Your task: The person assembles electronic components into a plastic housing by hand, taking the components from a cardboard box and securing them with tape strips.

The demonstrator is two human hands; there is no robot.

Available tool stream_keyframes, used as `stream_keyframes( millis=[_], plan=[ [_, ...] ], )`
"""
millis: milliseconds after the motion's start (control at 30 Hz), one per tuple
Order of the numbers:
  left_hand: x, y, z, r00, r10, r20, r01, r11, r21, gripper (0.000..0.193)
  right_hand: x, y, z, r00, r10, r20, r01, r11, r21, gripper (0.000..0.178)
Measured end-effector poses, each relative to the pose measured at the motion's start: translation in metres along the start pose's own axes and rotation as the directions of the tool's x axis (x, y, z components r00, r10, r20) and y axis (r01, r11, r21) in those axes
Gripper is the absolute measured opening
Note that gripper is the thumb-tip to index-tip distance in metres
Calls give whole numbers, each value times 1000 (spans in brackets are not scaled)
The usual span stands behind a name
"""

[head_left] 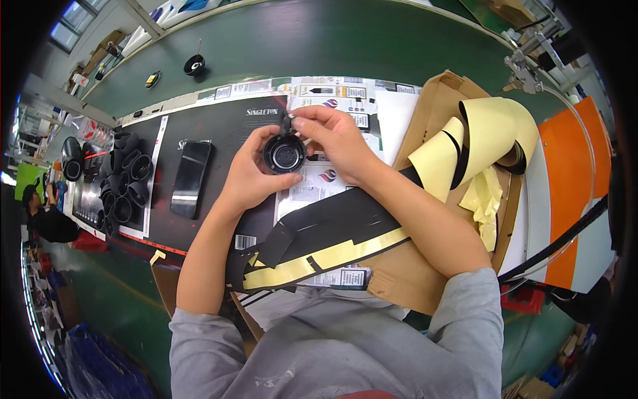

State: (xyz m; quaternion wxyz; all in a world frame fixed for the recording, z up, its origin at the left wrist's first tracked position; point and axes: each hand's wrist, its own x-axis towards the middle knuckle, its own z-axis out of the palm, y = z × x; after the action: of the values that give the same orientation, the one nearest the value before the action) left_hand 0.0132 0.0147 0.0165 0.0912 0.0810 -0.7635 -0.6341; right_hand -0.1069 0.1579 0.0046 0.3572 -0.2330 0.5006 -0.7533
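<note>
A round black cup-shaped part [284, 158], its opening facing me, is held in my left hand [247, 174], with the thumb along its lower rim and the fingers around its left side. My right hand [337, 143] pinches a small black piece [286, 124] at the part's upper edge; its exact kind is hard to make out. Below my hands lies a black strip [345, 219] with yellow backing [325, 259] along its near edge. A short cut black piece [276, 245] rests on the strip's left end.
Several black cup-shaped parts [123, 179] are heaped left of a dark phone [191, 178]. A cardboard tray [405, 282] bears a yellow-backed roll [495, 130] and crumpled yellow paper [484, 198]. Beyond the bench, a green surface [286, 40] carries another black cup [194, 64]. A metal fixture [525, 70] stands far right.
</note>
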Motion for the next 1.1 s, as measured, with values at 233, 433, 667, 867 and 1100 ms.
stream_keyframes(
  millis=[233, 433, 667, 867, 1100],
  plan=[
    [5, -19, -21, 997, 74, -15, -69, 817, -573, 52, -4, -10, 10, 998, 25, 61, -27, 999, 38, 29],
    [5, -15, -25, 982, -69, 176, 184, 555, -811, 55, -13, -28, 29, 951, -301, 66, 305, 887, -346, 28],
    [8, -9, -28, 961, -23, 275, 258, 426, -867, 57, -17, -29, 30, 800, -533, 276, 568, 523, -635, 25],
    [5, 2, -17, 981, -117, 157, 194, 497, -846, 54, -21, -30, 35, 787, -549, 282, 589, 531, -609, 24],
    [4, 3, -17, 968, -202, 147, 227, 457, -860, 53, -24, -25, 37, 748, -561, 354, 631, 437, -641, 24]
  ],
)
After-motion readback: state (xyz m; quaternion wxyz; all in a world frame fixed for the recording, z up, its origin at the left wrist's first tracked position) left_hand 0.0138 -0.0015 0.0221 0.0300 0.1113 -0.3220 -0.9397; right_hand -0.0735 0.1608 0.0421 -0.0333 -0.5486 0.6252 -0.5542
